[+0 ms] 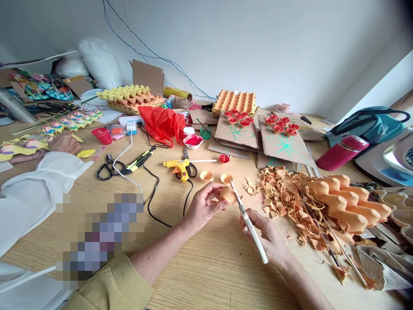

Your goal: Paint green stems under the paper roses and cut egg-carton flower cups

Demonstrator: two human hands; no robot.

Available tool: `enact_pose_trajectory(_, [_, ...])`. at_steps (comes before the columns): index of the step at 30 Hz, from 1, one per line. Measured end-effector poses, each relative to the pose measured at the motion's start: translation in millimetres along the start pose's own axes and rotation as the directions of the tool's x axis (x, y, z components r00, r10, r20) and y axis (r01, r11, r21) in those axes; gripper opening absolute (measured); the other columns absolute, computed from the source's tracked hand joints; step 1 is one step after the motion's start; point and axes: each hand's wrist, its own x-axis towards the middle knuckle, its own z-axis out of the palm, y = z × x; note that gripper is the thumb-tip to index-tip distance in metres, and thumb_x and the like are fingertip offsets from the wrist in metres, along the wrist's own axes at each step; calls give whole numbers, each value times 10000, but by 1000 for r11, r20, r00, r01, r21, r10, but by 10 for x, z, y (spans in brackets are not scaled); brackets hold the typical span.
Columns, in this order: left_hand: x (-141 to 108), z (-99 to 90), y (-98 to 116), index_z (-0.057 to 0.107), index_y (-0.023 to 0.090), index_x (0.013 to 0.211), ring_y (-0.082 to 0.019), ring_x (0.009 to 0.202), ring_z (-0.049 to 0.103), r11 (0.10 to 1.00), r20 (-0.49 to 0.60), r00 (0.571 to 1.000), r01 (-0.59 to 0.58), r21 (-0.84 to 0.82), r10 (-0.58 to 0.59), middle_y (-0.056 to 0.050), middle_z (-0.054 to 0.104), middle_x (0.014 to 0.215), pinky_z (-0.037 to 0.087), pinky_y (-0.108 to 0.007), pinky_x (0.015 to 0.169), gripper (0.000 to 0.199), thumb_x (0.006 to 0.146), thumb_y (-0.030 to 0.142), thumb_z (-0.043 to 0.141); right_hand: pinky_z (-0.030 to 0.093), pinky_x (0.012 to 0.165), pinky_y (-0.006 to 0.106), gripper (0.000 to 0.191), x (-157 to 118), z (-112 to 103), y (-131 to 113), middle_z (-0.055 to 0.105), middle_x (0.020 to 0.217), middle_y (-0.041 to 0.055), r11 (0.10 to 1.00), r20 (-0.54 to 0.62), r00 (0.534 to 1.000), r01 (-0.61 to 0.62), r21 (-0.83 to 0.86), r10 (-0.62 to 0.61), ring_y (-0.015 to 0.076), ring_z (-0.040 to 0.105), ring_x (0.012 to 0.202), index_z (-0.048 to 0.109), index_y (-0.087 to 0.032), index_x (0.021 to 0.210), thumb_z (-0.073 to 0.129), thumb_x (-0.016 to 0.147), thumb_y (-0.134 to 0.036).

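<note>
My left hand (202, 207) pinches a small orange egg-carton cup (228, 195) between thumb and fingers, above the wooden table. In my right hand (263, 234) is a pair of white-handled scissors (248, 224), seen nearly edge-on, with the blades up against the cup's right side. Just beyond the cup stand two more cut cups, one at the left (206, 176) and one partly behind the blades (226, 178). A red paper-pulp flower (224, 159) lies behind them. Left of these, a yellow glue gun (180, 168) rests on the table beside dark-handled scissors (192, 170).
Orange scraps (280, 193) pile up at the right, against an orange egg tray (351, 202). Cardboard sheets (287, 148) bear red flowers. A magenta bottle (342, 153) lies at the far right. On the left, another person's hand (64, 144) rests near yellow painted cartons (24, 147); black cords cross the table.
</note>
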Motion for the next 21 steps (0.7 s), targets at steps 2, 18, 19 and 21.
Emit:
enact_pose_trajectory(2, [5, -18, -24, 622, 173, 1065, -166, 827, 625, 1000, 1, 1000, -12, 5, 12, -42, 636, 914, 573, -240, 659, 428, 743, 363, 828, 361, 648, 274, 273, -4, -4, 3, 550, 730, -13, 1000, -3, 1000, -7, -14, 7, 151, 482, 704, 541, -206, 776, 519, 943, -421])
enact_pose_trajectory(18, [10, 23, 69, 615, 159, 1132, -152, 772, 674, 959, -28, 982, 176, -221, -187, -58, 665, 983, 596, -281, 668, 485, 769, 419, 806, 339, 597, 267, 342, 30, -5, 93, 486, 688, -31, 984, -76, 996, -40, 171, 54, 135, 409, 638, 557, -207, 882, 478, 962, -531])
enact_pose_trajectory(19, [10, 20, 68, 610, 160, 1148, -151, 768, 677, 947, -22, 978, 194, -255, -207, -60, 675, 980, 595, -281, 673, 505, 766, 424, 809, 340, 599, 267, 350, 25, -16, 97, 485, 685, -33, 983, -82, 995, -47, 179, 62, 136, 409, 640, 556, -209, 903, 472, 965, -543])
enact_pose_trajectory(21, [12, 15, 69, 604, 162, 1168, -148, 764, 683, 921, 7, 971, 229, -315, -239, -64, 696, 969, 591, -279, 682, 535, 757, 428, 819, 348, 606, 267, 362, 19, -32, 103, 493, 686, -33, 980, -90, 994, -52, 190, 70, 140, 421, 646, 556, -211, 937, 465, 969, -560])
